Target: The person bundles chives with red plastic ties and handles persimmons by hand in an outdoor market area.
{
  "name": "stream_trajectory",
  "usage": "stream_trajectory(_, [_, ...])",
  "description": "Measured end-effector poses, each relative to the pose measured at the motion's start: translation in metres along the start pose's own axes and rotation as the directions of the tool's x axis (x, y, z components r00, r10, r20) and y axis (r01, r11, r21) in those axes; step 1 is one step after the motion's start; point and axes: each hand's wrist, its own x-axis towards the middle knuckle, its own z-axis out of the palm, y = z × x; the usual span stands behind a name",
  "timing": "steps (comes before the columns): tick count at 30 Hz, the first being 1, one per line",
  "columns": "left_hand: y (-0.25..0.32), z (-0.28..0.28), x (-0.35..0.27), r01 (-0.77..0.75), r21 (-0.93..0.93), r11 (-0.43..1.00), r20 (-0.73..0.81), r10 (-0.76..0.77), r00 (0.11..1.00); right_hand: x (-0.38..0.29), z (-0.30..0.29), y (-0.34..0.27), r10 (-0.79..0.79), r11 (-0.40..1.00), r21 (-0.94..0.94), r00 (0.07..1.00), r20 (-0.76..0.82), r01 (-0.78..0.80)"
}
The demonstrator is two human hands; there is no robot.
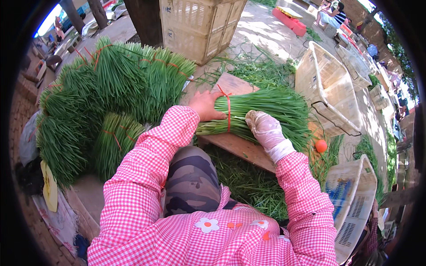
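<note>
A thick bundle of green garlic chives lies across a wooden board in front of me, bound by a red tie. My left hand, bare, grips the bundle's cut end just left of the tie, thumb and fingers spread over the stalks. To the right of the tie, my right hand wears a whitish, stained glove. Its fingers are curled on the near side of the bundle, around some stalks; a pale stalk runs from the tie into them. The fingertips of that hand are hidden.
Several tied chive bundles stand massed at my left. Loose chive leaves litter the ground below the board. Plastic crates stand ahead, at right and near right. A red ball-like object sits right of the bundle. People sit farther off.
</note>
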Motion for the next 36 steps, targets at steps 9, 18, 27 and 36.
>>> stream_trajectory(9, [0.008, 0.008, -0.007, 0.054, -0.023, 0.998, -0.039, -0.055, 0.998, 0.012, 0.012, -0.016, -0.088, 0.975, -0.200, 0.995, 0.052, 0.097])
stream_trajectory(18, [-0.008, -0.003, -0.001, -0.069, -0.095, 0.993, 0.159, 0.083, 0.984, 0.022, 0.010, -0.012, -0.207, 0.930, -0.269, 0.961, 0.183, 0.251])
stream_trajectory(27, [-0.009, -0.004, 0.002, -0.078, -0.153, 0.985, 0.161, 0.103, 0.982, 0.013, 0.000, -0.006, -0.106, 0.973, -0.187, 0.978, 0.178, 0.139])
stream_trajectory(36, [-0.020, -0.002, 0.006, -0.143, -0.172, 0.975, 0.190, 0.175, 0.966, 0.020, -0.003, -0.008, -0.331, 0.791, -0.459, 0.914, 0.236, 0.405])
